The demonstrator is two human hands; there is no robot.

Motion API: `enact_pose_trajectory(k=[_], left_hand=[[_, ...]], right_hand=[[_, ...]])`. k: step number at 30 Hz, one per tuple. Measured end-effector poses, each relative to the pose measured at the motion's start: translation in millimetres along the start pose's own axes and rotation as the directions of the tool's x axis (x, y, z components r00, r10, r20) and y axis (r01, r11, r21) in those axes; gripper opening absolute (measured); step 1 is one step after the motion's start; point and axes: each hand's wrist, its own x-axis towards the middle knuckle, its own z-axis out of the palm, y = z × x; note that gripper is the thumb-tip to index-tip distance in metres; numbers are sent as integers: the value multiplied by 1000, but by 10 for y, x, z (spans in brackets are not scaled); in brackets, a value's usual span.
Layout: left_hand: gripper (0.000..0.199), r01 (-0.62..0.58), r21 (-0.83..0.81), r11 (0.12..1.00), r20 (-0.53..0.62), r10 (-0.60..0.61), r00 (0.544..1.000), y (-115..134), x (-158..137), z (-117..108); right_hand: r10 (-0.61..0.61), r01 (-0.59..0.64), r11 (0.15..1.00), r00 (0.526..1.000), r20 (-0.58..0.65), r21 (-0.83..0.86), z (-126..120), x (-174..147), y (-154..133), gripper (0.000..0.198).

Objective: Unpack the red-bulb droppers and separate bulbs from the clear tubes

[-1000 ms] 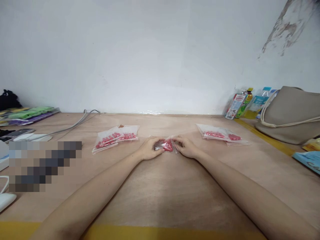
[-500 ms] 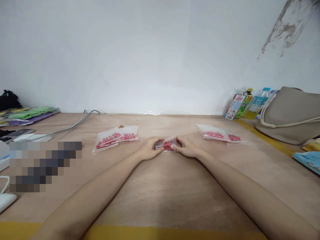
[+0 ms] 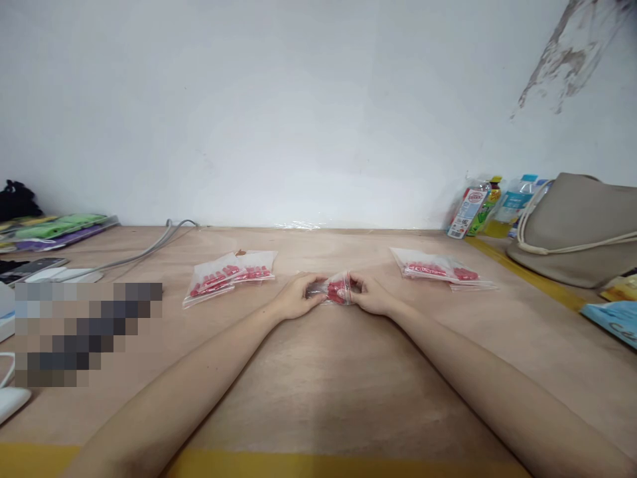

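Between my hands, at the middle of the table, is a small clear zip-lock bag (image 3: 338,290) with red pieces inside. My left hand (image 3: 297,296) grips the bag's left end between thumb and fingers. On the other side, my right hand (image 3: 372,294) pinches the edge with the red zip line. To the left lie overlapping zip-lock bags (image 3: 213,276) holding rows of red pieces. More such bags (image 3: 423,264) rest to the right, flat on the wood. The exact kind of the red pieces is too small to make out.
Bottles and a carton (image 3: 466,211) stand by the wall at the right, beside a grey-beige bag (image 3: 577,226) with a cord strap. A blue packet (image 3: 612,322) lies at the right edge. Grey cables (image 3: 149,249), a phone (image 3: 34,269) and green packets (image 3: 64,226) are at the left.
The red pieces in the held bag have shifted and spread a little towards my right hand. Both hands keep nearly the same place and their hold on the bag.
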Motion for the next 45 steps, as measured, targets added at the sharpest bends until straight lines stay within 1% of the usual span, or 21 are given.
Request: enact_pose_trajectory(k=[3, 5, 7, 9, 12, 15, 17, 20, 21, 22, 23, 24, 26, 28, 29, 33, 35, 37, 40, 42, 45], left_hand=[[37, 2, 0, 1000, 5, -2, 1000, -26, 7, 6], [37, 9, 11, 1000, -5, -9, 1000, -41, 11, 9], [38, 38, 37, 999, -23, -38, 999, -49, 15, 9], [37, 95, 86, 992, -53, -91, 994, -51, 17, 6], [36, 191, 167, 967, -113, -174, 978, -54, 20, 1], [37, 245, 203, 948, -149, -218, 964, -68, 25, 0], [36, 265, 218, 939, -157, -234, 959, -78, 29, -3], [35, 295, 254, 921, -165, -259, 952, -77, 33, -20], [34, 305, 269, 914, -169, -267, 949, -71, 32, -27], [34, 314, 282, 906, -172, -275, 946, -62, 30, -34], [34, 321, 295, 900, -174, -280, 944, -51, 28, -41], [34, 326, 306, 894, -175, -284, 943, -39, 24, -45], [35, 329, 324, 887, -171, -287, 943, -13, 16, -51], [36, 324, 336, 884, -158, -287, 945, 10, 7, -52], [37, 321, 341, 884, -149, -286, 947, 20, 3, -51], [42, 298, 359, 885, -93, -284, 954, 45, -18, -51], [46, 288, 374, 882, -50, -291, 955, 54, -33, -51], [51, 284, 393, 874, -35, -295, 955, 63, -51, -52], [57, 217, 412, 885, -30, -224, 974, 74, -83, -52], [55, 144, 392, 909, 4, -158, 987, 74, -99, -51], [53, 127, 344, 930, 42, -151, 988, 68, -107, -50]], right_hand=[[-22, 23, 999, 999, -34, 37, -17, 5, -27, 24], [-1, 8, 997, 996, -85, 82, -42, 4, -62, 24], [57, -37, 989, 989, -136, 142, -80, -3, -99, 26], [148, -110, 974, 971, -188, 200, -123, -12, -118, 28], [258, -180, 951, 910, -324, 251, -181, -13, -84, 26], [269, -170, 954, 852, -450, 248, -219, 1, 7, 20], [250, -157, 964, 806, -536, 214, -237, 1, 65, 17], [193, -139, 981, 720, -667, 133, -260, -42, 100, 15], [140, -126, 989, 701, -699, 72, -264, -66, 96, 15], [64, -109, 994, 695, -716, -17, -265, -93, 87, 15], [-29, -91, 987, 703, -710, -130, -263, -119, 77, 15], [-123, -72, 965, 725, -678, -252, -257, -143, 66, 16], [-262, -35, 883, 792, -552, -469, -239, -180, 58, 17], [-295, -3, 818, 857, -424, -575, -220, -201, 73, 19], [-294, 12, 801, 879, -375, -599, -214, -207, 89, 20], [-258, 54, 804, 929, -265, -593, -209, -211, 158, 22], [-234, 51, 803, 943, -236, -593, -209, -211, 164, 24], [-195, 32, 806, 957, -214, -592, -206, -211, 140, 25], [-136, -4, 835, 968, -213, -551, -199, -208, 73, 26], [-98, -67, 863, 950, -297, -500, -200, -197, 39, 25], [-2, -222, 879, 884, -468, -423, -216, -167, 33, 20]])
